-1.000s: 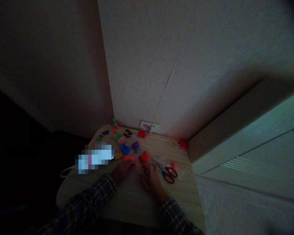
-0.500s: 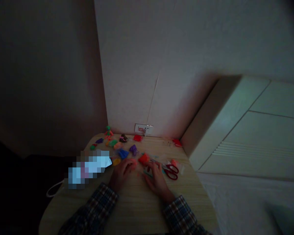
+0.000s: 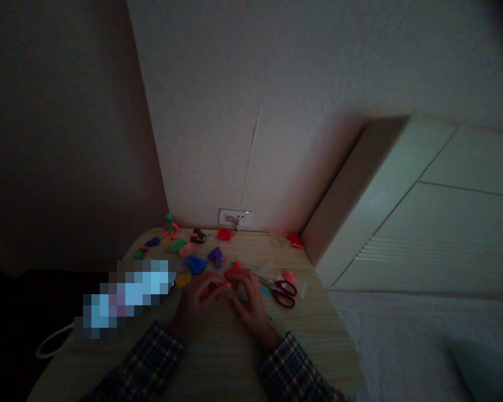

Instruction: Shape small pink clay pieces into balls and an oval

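Observation:
In dim light my left hand [image 3: 195, 304] and my right hand [image 3: 247, 298] meet over a light wooden table [image 3: 230, 357]. Both sets of fingers pinch a small pink-orange lump of clay [image 3: 218, 289] between them. A red clay piece [image 3: 233, 269] lies just beyond my fingertips. Blue clay [image 3: 196, 264] and purple clay [image 3: 215, 255] sit a little farther back. Red-handled scissors [image 3: 283, 291] lie to the right of my right hand.
Several more coloured clay pieces are scattered toward the table's back edge, with a small green and orange figure [image 3: 170, 223] at the corner. A wall socket [image 3: 235, 217] sits behind. A blurred glowing screen [image 3: 126, 296] lies at the left, a white cabinet [image 3: 402, 223] at the right.
My hands have come together over the pink-orange clay, which my left hand alone was touching before. The camera view has shifted, so the table sits further left in frame.

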Available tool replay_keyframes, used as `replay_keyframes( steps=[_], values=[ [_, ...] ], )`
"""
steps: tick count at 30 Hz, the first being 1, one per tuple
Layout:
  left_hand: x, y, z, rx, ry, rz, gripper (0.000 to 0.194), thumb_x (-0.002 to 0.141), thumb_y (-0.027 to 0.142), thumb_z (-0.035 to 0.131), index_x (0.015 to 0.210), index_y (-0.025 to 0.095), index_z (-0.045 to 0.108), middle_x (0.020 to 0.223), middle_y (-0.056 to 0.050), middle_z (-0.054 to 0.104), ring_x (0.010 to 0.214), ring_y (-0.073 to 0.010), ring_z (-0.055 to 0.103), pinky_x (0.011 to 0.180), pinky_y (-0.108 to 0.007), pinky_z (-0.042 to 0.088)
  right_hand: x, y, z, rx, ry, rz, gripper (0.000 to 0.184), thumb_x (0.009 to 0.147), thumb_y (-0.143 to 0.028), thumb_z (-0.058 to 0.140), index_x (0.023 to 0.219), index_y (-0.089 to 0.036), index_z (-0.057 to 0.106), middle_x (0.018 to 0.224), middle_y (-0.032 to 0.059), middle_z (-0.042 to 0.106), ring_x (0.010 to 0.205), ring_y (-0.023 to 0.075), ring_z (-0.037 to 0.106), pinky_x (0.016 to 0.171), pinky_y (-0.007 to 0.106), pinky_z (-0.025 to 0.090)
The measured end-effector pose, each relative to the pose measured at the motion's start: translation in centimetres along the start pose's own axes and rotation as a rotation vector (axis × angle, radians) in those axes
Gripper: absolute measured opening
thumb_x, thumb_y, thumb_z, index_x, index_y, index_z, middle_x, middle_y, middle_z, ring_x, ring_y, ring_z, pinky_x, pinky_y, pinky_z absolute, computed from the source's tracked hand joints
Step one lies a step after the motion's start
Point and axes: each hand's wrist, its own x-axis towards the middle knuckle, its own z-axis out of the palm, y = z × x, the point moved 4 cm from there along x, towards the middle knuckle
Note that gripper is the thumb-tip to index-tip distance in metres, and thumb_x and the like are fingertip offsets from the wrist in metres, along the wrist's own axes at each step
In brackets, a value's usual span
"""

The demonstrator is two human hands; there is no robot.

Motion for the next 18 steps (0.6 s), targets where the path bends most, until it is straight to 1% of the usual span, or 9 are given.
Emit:
replay_keyframes(
  steps=[4, 7, 11, 18],
  values=[
    [0.3, -0.6, 0.9, -0.145, -0.119, -0.122, 0.030, 0.113, 0.041, 0.074, 0.129, 0.016, 0.073, 0.120, -0.009, 0.076, 0.095, -0.0222, 0.077, 0.083, -0.039, 0.069, 0.8, -0.8, -0.3, 0.094, 0.004, 0.000, 0.035, 0.111, -0.043, 0.075, 0.139, -0.022, 0.072, 0.144, 0.0114, 0.072, 0.123, 0.0292, 0.074, 0.104, 0.053, 0.065],
    [0.2, -1.1, 0.9, -0.221, -0.166, -0.197, 0.031, 0.113, 0.042, 0.075, 0.130, 0.016, 0.072, 0.121, -0.009, 0.076, 0.097, -0.0230, 0.077, 0.084, -0.040, 0.069, 1.2, -1.1, -0.4, 0.153, -0.012, 0.011, 0.035, 0.111, -0.043, 0.076, 0.138, -0.022, 0.073, 0.146, 0.0116, 0.072, 0.126, 0.0303, 0.073, 0.107, 0.055, 0.063],
    [0.0, -1.2, 0.7, -0.291, -0.178, -0.260, 0.032, 0.112, 0.042, 0.076, 0.130, 0.016, 0.073, 0.123, -0.009, 0.076, 0.101, -0.0247, 0.077, 0.087, -0.042, 0.069, 1.4, -1.3, -0.5, 0.227, -0.042, 0.037, 0.033, 0.110, -0.042, 0.076, 0.136, -0.021, 0.074, 0.145, 0.0114, 0.072, 0.127, 0.0305, 0.073, 0.108, 0.056, 0.062],
    [-0.5, -1.1, 0.7, -0.388, -0.155, -0.312, 0.033, 0.111, 0.042, 0.077, 0.132, 0.016, 0.073, 0.128, -0.010, 0.075, 0.106, -0.0271, 0.077, 0.092, -0.045, 0.069, 1.7, -1.7, -0.2, 0.316, -0.088, 0.082, 0.033, 0.111, -0.042, 0.076, 0.135, -0.021, 0.074, 0.141, 0.0108, 0.074, 0.122, 0.0290, 0.075, 0.103, 0.053, 0.065]
  ],
)
